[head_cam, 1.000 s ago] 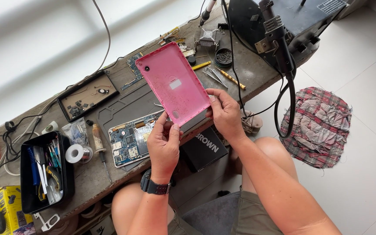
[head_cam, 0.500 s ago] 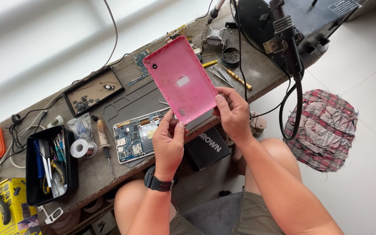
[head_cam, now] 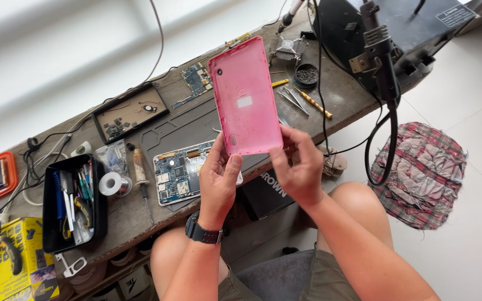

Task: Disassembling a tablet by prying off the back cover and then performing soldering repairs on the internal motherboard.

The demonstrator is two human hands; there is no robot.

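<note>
Left hand (head_cam: 218,181) grip pinches the pink tablet back cover (head_cam: 245,97) at its lower edge; right hand (head_cam: 297,167) fingers curl half-spread, touching its five-o'clock corner. Black box (head_cam: 266,195) lies below; yellow package (head_cam: 12,259) at eight o'clock.

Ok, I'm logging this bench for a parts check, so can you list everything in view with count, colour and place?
back cover: 1, pink, held up above the bench
opened tablet: 1, blue boards showing, on the grey mat below the cover
loose circuit board: 1, blue, far side of the bench
parts tray: 1, black rim, far left of the mat
tool box: 1, black, near left edge
solder spool: 1, silver, beside the tool box
tweezers: 1 pair, metal, right of the cover
hot-air handle: 1, black, far right
cloth: 1, red plaid, on the floor
left hand: grip on the cover's lower edge, black watch on the wrist
right hand: open, at the cover's lower right corner
</note>
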